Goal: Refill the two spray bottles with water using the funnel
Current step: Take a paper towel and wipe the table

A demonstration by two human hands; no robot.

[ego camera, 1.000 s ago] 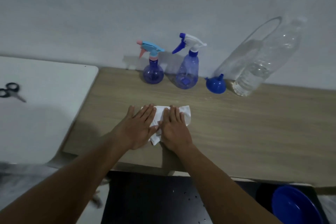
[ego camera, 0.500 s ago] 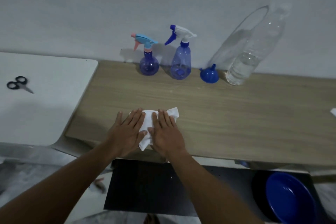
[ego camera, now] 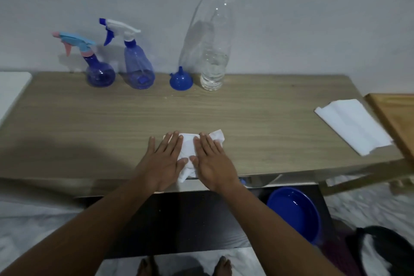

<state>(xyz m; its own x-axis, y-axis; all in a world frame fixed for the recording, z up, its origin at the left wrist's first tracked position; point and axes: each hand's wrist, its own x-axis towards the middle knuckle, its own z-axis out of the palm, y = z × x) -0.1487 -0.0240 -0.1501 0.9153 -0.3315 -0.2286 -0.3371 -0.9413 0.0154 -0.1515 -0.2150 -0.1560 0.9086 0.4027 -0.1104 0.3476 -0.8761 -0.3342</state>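
Blue plastic, the round spray bottle (ego camera: 100, 72) and taller spray bottle (ego camera: 138, 67) stand capped, seemingly unfilled, far on the wooden desk (ego camera: 89, 123) beside the blue funnel (ego camera: 181, 80) and clear water bottle (ego camera: 214, 67), while left hand (ego camera: 163, 162) and right hand (ego camera: 214, 161), grip wide, press a crumpled white tissue (ego camera: 190, 148).

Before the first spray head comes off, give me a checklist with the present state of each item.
1. Hands free: not ok. The left hand and right hand lie flat on the crumpled white tissue.
2. Spray heads off: not ok. The round blue spray bottle with the light-blue and pink head and the taller blue spray bottle with the white head both have their heads on.
3. Funnel on the table: ok. The small blue plastic funnel stands spout up beside the taller bottle.
4. Water supply: ok. The tall clear plastic bottle stands upright with water in its lower part.
5. That bottle's cap off: cannot tell; its top is blurred.
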